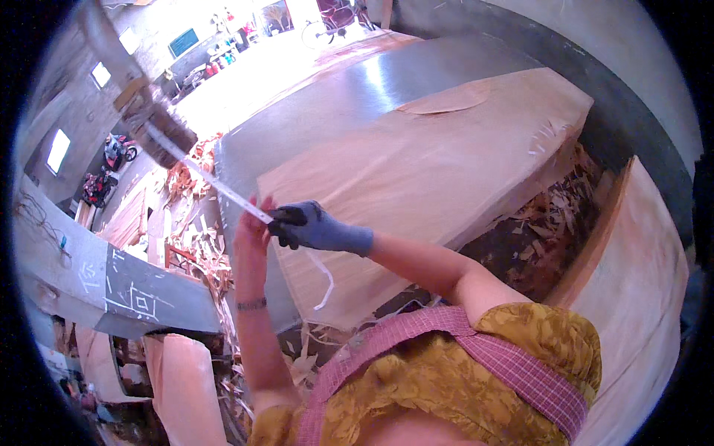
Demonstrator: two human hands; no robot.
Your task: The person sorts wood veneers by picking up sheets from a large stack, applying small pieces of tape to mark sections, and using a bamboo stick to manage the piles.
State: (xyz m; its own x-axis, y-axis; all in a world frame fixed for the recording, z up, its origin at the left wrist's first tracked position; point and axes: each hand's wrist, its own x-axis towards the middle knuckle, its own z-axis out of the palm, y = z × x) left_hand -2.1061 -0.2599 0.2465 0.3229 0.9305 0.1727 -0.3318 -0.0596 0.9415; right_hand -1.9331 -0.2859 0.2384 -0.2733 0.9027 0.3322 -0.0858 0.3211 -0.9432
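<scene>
A narrow white tape strip (212, 181) runs tight from a blurred brown holder (152, 126) at the upper left down to my hands. My bare left hand (253, 223), with a bracelet on its wrist, pinches the strip's lower end. My right hand (323, 232), in a blue-grey glove, grips a small dark tool (287, 215) pressed against the strip right beside my left fingers. A loose white piece of tape (326, 279) curls down below the gloved hand. Both hands hover over the near left corner of a thick stack of thin wood veneer sheets (446, 163).
The veneer stack lies on a grey metal table (349, 97). Wood scraps and shavings (197, 223) litter the floor at left and under the stack (550, 223). Another veneer pile (639, 290) curves along the right. A dark chalk-marked board (149, 297) sits at lower left.
</scene>
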